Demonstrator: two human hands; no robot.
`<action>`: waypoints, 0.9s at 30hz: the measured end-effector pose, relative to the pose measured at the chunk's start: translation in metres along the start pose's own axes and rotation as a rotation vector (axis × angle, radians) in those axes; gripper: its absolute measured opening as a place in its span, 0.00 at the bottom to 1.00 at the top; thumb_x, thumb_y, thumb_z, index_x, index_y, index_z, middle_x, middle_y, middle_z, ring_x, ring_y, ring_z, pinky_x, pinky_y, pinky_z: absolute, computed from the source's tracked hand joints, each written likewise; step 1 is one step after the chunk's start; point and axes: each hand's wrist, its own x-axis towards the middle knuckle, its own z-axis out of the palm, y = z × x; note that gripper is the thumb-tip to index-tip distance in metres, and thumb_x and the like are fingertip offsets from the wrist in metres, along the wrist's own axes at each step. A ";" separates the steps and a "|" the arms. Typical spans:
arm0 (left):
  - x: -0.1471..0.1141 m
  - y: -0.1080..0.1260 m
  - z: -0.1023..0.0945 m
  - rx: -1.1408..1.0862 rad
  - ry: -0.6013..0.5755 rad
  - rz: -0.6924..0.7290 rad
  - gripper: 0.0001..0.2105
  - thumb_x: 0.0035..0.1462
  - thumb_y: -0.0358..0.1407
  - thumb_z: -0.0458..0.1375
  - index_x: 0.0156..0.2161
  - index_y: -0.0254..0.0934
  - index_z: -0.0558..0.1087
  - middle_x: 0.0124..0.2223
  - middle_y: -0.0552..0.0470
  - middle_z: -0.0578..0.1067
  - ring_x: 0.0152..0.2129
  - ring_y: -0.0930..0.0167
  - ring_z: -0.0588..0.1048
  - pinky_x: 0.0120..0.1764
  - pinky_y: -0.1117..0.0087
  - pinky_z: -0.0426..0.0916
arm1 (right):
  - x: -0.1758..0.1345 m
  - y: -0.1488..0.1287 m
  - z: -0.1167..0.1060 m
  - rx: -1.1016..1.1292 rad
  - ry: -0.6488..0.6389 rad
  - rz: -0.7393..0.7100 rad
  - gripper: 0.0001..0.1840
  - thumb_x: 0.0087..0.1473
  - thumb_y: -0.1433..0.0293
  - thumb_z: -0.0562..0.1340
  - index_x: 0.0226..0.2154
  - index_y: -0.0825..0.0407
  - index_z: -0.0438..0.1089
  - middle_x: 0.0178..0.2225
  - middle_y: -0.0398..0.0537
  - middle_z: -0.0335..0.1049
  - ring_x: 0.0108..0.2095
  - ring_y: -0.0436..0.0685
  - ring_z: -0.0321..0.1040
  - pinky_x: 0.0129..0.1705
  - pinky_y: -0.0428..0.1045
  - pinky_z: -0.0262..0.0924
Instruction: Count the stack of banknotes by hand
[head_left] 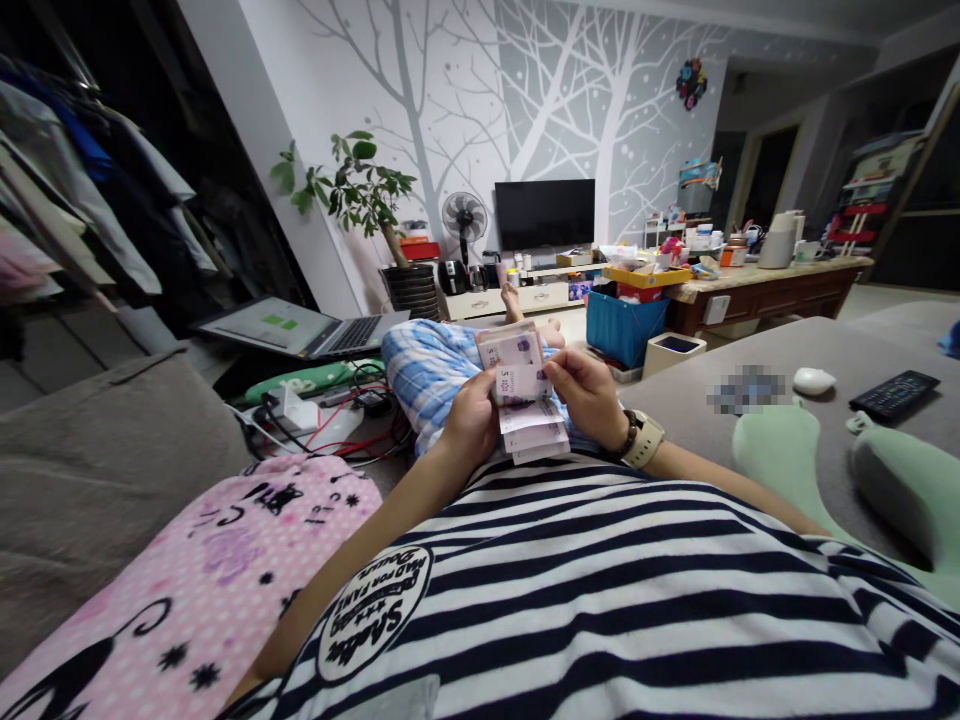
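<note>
A stack of banknotes marked with a 5 is held over my lap. My left hand is closed around its left side, the thumb lying on the front. From the other side, my right hand pinches the right edge of the front note between thumb and fingers. Below the hands, several pale notes hang down, fanned in steps toward the striped shirt. A watch with a pale strap and a dark bracelet are on my right wrist. Blue checked trousers lie under the notes.
An open laptop stands to the left, with tangled cables and a power strip below it. A pink cushion lies by my left arm. On the right seat are a white mouse, a remote control and a green neck pillow.
</note>
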 end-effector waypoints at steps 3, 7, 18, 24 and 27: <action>0.001 -0.001 -0.001 0.005 0.004 -0.003 0.23 0.63 0.38 0.80 0.61 0.35 0.92 0.53 0.40 0.96 0.56 0.46 0.95 0.64 0.47 0.89 | 0.000 -0.002 0.001 0.006 0.006 -0.009 0.48 0.69 0.16 0.65 0.30 0.42 0.69 0.23 0.39 0.60 0.28 0.57 0.59 0.33 0.54 0.57; 0.001 -0.001 -0.002 0.001 0.029 0.000 0.24 0.65 0.40 0.81 0.63 0.33 0.91 0.53 0.39 0.96 0.55 0.45 0.96 0.65 0.46 0.89 | -0.001 -0.005 0.000 0.002 -0.012 -0.008 0.49 0.69 0.16 0.64 0.30 0.42 0.68 0.23 0.39 0.62 0.28 0.56 0.59 0.33 0.54 0.55; -0.002 0.004 0.000 0.020 0.066 -0.029 0.20 0.66 0.35 0.78 0.61 0.31 0.91 0.54 0.37 0.97 0.58 0.44 0.95 0.69 0.44 0.89 | -0.003 -0.016 -0.004 0.008 -0.156 -0.003 0.51 0.72 0.16 0.60 0.27 0.43 0.73 0.22 0.41 0.62 0.26 0.56 0.59 0.32 0.54 0.57; -0.002 0.004 0.001 0.000 0.037 0.006 0.24 0.64 0.33 0.78 0.64 0.32 0.91 0.55 0.38 0.97 0.59 0.43 0.95 0.71 0.42 0.87 | -0.001 -0.010 -0.002 -0.020 -0.047 0.032 0.51 0.68 0.15 0.65 0.26 0.43 0.72 0.24 0.44 0.71 0.27 0.58 0.65 0.35 0.55 0.62; -0.005 0.005 0.002 0.009 0.032 0.002 0.23 0.62 0.31 0.79 0.62 0.32 0.91 0.55 0.37 0.97 0.59 0.42 0.95 0.70 0.42 0.88 | 0.001 0.001 0.001 -0.045 0.112 0.089 0.49 0.64 0.16 0.70 0.27 0.43 0.70 0.24 0.43 0.71 0.28 0.57 0.64 0.34 0.54 0.61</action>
